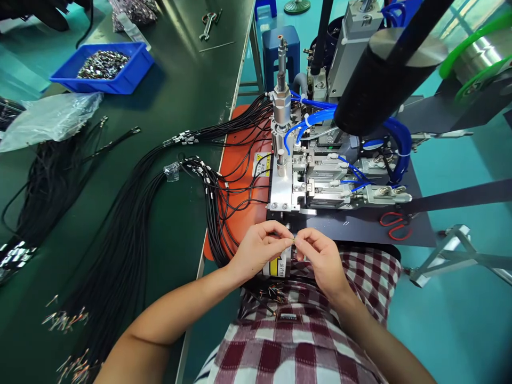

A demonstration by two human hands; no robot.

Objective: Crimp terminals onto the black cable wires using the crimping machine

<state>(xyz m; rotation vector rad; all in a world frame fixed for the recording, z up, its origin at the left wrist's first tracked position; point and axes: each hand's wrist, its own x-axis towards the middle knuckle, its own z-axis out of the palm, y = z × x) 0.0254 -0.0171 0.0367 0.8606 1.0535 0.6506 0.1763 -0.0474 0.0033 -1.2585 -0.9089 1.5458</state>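
My left hand [258, 250] and my right hand [320, 258] meet just in front of the machine, fingertips pinched close together. Between them shows a tiny yellowish bit, too small to name. Below the hands, black cables [218, 234] run down over an orange board [243, 216], and their stripped, coloured wire ends [274, 292] rest by my lap. A yellow and white label [278, 266] sits partly behind my left hand. Right ahead stands the metal machine [284, 186] with cylinders and blue air hoses [320, 116]; several black cables reach into its left side.
On the green table [180, 224] lie long black cable bundles [124, 240], a blue bin [132, 66] of small metal parts, a plastic bag [52, 120] and a wrench [207, 26]. Red-handled scissors [396, 225] lie right of the machine. A black cylinder [384, 85] hangs above it.
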